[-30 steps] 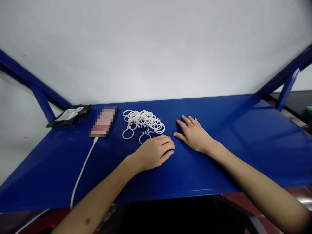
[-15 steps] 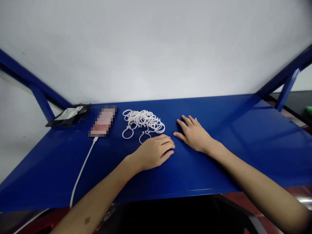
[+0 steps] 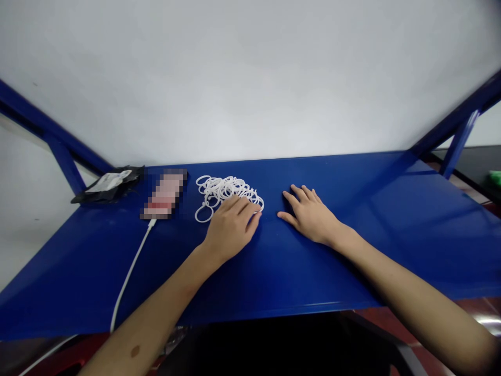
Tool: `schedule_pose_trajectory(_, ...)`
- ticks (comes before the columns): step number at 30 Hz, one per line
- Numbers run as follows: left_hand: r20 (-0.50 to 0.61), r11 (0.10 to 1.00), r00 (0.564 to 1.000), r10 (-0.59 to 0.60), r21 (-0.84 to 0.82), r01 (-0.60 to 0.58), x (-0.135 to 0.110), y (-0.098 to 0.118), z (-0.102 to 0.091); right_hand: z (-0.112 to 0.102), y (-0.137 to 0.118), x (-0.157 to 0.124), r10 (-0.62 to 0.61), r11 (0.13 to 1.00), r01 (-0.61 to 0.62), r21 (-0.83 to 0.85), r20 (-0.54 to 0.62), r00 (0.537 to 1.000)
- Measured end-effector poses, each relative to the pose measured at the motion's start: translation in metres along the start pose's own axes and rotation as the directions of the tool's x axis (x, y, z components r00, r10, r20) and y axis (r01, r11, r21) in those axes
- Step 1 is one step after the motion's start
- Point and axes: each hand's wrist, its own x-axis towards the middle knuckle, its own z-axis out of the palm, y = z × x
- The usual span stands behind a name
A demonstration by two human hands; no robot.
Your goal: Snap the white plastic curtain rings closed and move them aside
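Observation:
A loose pile of thin white plastic rings [image 3: 223, 186] lies on the blue tabletop [image 3: 313, 279], a bit left of the middle. Over the pile's near side is my left hand [image 3: 231, 224], palm down. Its fingers reach among the rings with the thumb apart from them, and I see nothing held. Part of the heap is hidden beneath this hand. My right hand [image 3: 309, 213] rests flat to the right of the pile, fingers spread, touching only the table.
To the left lies a phone [image 3: 164, 193], its screen blurred out, with a white cable [image 3: 132, 271] running over the front edge. A black plastic bag [image 3: 105, 188] sits farther left. Blue metal braces [image 3: 64, 162] rise at both sides, and a pale wall [image 3: 258, 83] stands behind.
My left hand has moved forward and left, from beside the near edge of the pile to over the rings. The right hand has stayed in place.

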Motion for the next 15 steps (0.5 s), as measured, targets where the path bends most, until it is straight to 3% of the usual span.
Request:
schedule_pose_trajectory(3, -0.010, 0.979, 0.997, -0.077, 0.187, 0.078, -0.001, -0.009, 0.000, -0.001, -0.001, 0.000, 0.003, 1.000, -0.003, -0.001, 0.010, 1.000)
schedule_pose_trajectory(6, 0.045, 0.962, 0.996, -0.081, 0.264, 0.066, -0.003, -0.016, 0.002, -0.001, -0.001, -0.001, -0.002, 1.000, 0.002, -0.010, 0.000, 1.000)
schedule_pose_trajectory(11, 0.027, 0.968, 1.000, -0.015, 0.249, 0.007, -0.004, -0.016, 0.002, 0.001, 0.002, 0.000, -0.004, 1.000, 0.004, 0.004, -0.007, 1.000)
schedule_pose_trajectory(15, -0.001, 0.983, 0.998, 0.059, 0.174, -0.058, -0.002, -0.010, -0.001, -0.003, -0.004, -0.001, -0.066, 0.982, 0.091, 0.163, -0.151, 0.986)
